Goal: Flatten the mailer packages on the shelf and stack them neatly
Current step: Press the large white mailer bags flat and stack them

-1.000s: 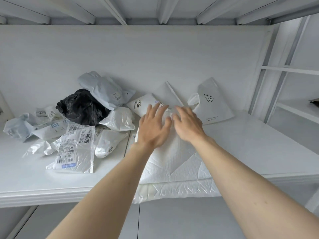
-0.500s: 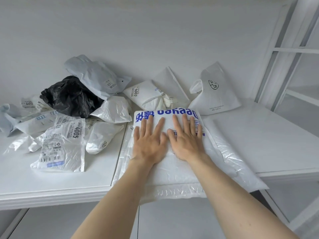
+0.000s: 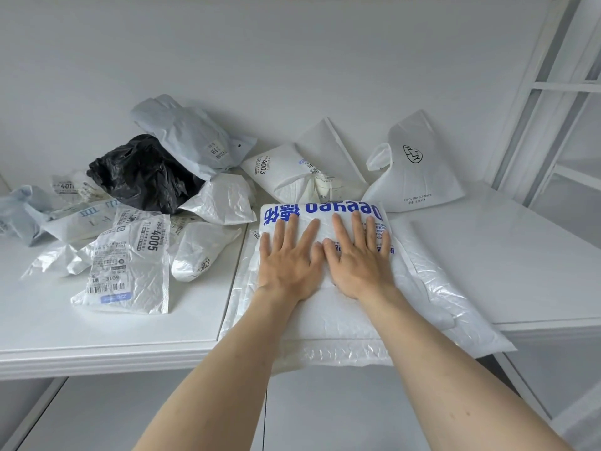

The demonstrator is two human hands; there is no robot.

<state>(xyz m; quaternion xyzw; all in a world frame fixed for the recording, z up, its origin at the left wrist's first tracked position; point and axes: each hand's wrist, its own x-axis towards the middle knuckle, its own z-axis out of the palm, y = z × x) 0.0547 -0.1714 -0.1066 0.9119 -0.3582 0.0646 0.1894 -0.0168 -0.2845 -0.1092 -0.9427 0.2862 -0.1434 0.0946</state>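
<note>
A white mailer with blue lettering [image 3: 325, 211] lies on top of a stack of flattened white mailers [image 3: 432, 294] at the front of the white shelf [image 3: 507, 262]. My left hand [image 3: 289, 255] and my right hand [image 3: 357, 255] press flat on it side by side, fingers straight and spread. To the left lies a loose heap: a crumpled black bag [image 3: 143, 174], a grey mailer [image 3: 188, 138], a labelled white mailer marked 4005 [image 3: 130, 265] and several other crumpled white ones.
Behind the stack, a white mailer marked 4003 [image 3: 279, 170] and a white bag with a round logo [image 3: 413, 164] lean on the back wall. The stack overhangs the shelf's front edge [image 3: 97, 356]. A white frame upright [image 3: 540, 92] stands at the right.
A folded white mailer with blue lettering now lies under both hands, which have come down flat on it. The view has tilted down and moved closer. In the last half second the hands stay pressed.
</note>
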